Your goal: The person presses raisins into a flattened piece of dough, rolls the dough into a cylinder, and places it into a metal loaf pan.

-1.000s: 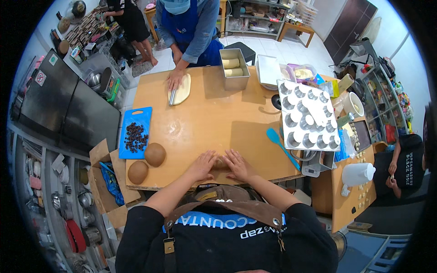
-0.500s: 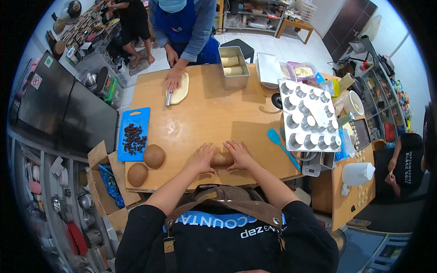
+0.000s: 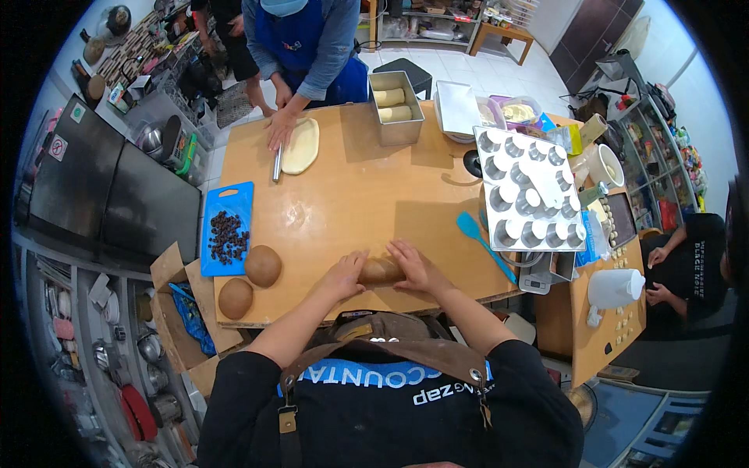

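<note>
A short brown dough log (image 3: 381,271) lies on the wooden table near its front edge, between my two hands. My left hand (image 3: 346,274) cups its left end, fingers curved over it. Around the right end my right hand (image 3: 413,267) is curled in the same way. The undersides of both hands are hidden. To the left sit two smooth brown dough balls, one (image 3: 263,266) beside the blue cutting board and the other (image 3: 236,299) nearer the table edge.
Dark raisin-like pieces lie on the blue board (image 3: 239,193). Across the table a co-worker's hand holds a metal roller (image 3: 277,165) beside pale flat dough (image 3: 301,148). A loaf tin (image 3: 399,132) holds pale rolls. At right are a blue spatula (image 3: 484,238), a muffin tray (image 3: 511,210) and a scale (image 3: 534,280).
My hands have drawn slightly apart, showing more of the dough log. The co-worker's hand and roller have shifted left, off the pale dough to its side.
</note>
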A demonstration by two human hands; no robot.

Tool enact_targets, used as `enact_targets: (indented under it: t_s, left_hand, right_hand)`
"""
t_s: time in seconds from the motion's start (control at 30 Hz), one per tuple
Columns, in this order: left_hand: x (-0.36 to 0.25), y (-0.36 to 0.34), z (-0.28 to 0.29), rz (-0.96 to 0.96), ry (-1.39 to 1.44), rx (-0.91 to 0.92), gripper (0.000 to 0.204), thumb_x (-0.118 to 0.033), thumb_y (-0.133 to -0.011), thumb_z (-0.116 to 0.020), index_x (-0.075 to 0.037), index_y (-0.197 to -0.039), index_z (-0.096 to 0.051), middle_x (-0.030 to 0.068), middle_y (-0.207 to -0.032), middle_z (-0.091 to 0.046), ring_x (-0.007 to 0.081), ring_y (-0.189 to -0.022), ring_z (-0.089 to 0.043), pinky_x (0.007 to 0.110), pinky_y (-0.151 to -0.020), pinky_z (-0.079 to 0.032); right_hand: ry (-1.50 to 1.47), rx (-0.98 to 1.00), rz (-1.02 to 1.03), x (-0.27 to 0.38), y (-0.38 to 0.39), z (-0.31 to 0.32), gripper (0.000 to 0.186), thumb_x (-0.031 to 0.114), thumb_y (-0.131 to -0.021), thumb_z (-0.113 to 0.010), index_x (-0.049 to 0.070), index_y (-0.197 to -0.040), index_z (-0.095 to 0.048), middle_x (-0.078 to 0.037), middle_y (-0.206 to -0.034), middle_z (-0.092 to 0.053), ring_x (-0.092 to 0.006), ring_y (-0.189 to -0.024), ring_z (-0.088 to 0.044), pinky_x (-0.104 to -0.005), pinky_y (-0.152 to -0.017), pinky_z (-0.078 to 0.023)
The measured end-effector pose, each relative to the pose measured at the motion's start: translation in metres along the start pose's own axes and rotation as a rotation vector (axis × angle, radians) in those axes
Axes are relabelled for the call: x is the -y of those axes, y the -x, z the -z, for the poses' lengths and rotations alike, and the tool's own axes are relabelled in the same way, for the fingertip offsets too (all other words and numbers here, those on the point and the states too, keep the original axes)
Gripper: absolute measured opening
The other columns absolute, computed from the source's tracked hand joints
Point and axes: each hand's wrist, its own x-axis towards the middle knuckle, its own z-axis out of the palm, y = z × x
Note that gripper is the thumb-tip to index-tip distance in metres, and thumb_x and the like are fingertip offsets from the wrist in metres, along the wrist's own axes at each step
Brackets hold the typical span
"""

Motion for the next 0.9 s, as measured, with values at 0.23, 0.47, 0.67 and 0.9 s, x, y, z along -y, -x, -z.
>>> enact_targets:
  t_s: [0.23, 0.47, 0.67, 0.9]
  left_hand:
    - [0.016, -0.013, -0.021, 0.103, 0.064, 0.223, 0.072, -0.012, -0.067, -0.076, -0.007, -0.130, -0.042, 0.0150, -0.123, -0.050, 0.0349, -0.114, -0.050, 0.041, -0.097, -0.044]
    - [0.001, -0.031, 0.001, 0.121, 0.292, 0.230, 0.064, -0.012, -0.064, -0.076, -0.007, -0.122, -0.050, 0.0156, -0.115, -0.056, 0.0322, -0.113, -0.053, 0.040, -0.098, -0.043]
    - [-0.017, -0.070, -0.019, -0.094, 0.194, 0.346, 0.069, -0.013, -0.063, -0.078, -0.010, -0.125, -0.048, 0.0152, -0.122, -0.053, 0.0339, -0.116, -0.050, 0.040, -0.098, -0.043]
    - [-0.042, -0.053, 0.004, -0.158, -0.223, 0.092, 0.080, -0.015, -0.061, -0.082, -0.008, -0.131, -0.044, 0.0150, -0.131, -0.046, 0.0370, -0.121, -0.045, 0.042, -0.098, -0.043]
  right_hand:
    - [0.013, 0.249, -0.129, 0.001, -0.022, -0.019, 0.082, 0.025, -0.060, -0.083, 0.008, -0.130, -0.045, -0.012, -0.124, -0.053, -0.0331, -0.117, -0.048, -0.0414, -0.100, -0.040]
    - [-0.206, 0.174, -0.345, 0.004, -0.015, -0.004, 0.063, 0.025, -0.062, -0.081, 0.010, -0.118, -0.058, -0.015, -0.112, -0.061, -0.0343, -0.105, -0.057, -0.0423, -0.091, -0.045]
    - [-0.141, 0.060, -0.462, -0.003, 0.021, 0.005, 0.069, 0.032, -0.063, -0.080, 0.009, -0.123, -0.054, -0.015, -0.121, -0.057, -0.0325, -0.114, -0.052, -0.0403, -0.096, -0.042]
    - [0.148, -0.032, -0.608, 0.007, 0.058, 0.031, 0.113, 0.041, -0.055, -0.085, 0.010, -0.145, -0.023, -0.011, -0.149, -0.028, -0.0322, -0.138, -0.025, -0.0404, -0.113, -0.024]
